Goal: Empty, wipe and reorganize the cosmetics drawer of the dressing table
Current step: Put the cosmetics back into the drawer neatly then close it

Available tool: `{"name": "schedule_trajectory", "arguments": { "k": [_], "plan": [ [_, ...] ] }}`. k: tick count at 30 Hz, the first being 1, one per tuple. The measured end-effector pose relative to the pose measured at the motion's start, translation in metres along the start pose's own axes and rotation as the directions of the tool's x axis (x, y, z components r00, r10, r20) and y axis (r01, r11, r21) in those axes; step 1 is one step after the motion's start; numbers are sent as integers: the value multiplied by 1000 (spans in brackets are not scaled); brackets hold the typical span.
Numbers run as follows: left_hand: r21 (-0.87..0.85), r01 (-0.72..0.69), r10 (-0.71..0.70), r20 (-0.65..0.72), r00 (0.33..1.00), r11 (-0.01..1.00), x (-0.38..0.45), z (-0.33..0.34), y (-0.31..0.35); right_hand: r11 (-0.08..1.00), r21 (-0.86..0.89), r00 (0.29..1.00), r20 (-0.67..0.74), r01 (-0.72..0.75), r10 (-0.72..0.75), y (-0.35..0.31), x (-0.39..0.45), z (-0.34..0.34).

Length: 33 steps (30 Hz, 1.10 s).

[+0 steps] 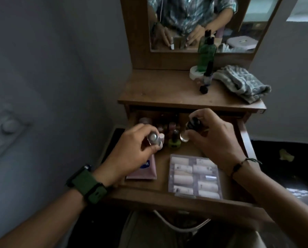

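The wooden drawer (167, 197) of the dressing table is pulled out below me. My left hand (131, 154) is over its left side, closed around a small bottle with a silver cap (28, 137). My right hand (215, 138) hovers over the right side, gripping a small dark-capped bottle (193, 123). Between the hands stand a green nail polish bottle (174, 141) and a clear one (184, 137). More small bottles (165, 122) crowd the back. A pink tube (144, 169) lies under my left hand. A clear case of sample tubes (194, 176) lies at the front.
On the tabletop (158, 86) stand a green bottle (206, 52), a white jar (194, 73) and a dark small bottle (207, 76), with a grey folded cloth (242, 83) to their right. A mirror (194, 24) rises behind. A wall is close on the left.
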<state>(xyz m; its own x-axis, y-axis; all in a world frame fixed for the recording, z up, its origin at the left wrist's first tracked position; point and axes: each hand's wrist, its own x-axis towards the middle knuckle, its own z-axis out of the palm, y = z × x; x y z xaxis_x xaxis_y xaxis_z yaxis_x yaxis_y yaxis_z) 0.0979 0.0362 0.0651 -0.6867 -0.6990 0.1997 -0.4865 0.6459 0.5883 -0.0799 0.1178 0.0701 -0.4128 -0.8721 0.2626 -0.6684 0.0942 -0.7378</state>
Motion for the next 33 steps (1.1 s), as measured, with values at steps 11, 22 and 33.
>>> {"name": "schedule_trajectory", "arguments": {
  "k": [11,22,33],
  "plan": [
    [181,135,-156,111,982,974,0,35,-14,973,-196,969,237,122,-74,7,-11,48],
    [202,125,-166,202,965,971,-2,48,-13,914,-315,920,370,255,-129,5,-4,65],
    [217,121,-171,226,959,969,-2,50,-16,929,-289,903,419,231,-94,11,-4,70]
  ]
}}
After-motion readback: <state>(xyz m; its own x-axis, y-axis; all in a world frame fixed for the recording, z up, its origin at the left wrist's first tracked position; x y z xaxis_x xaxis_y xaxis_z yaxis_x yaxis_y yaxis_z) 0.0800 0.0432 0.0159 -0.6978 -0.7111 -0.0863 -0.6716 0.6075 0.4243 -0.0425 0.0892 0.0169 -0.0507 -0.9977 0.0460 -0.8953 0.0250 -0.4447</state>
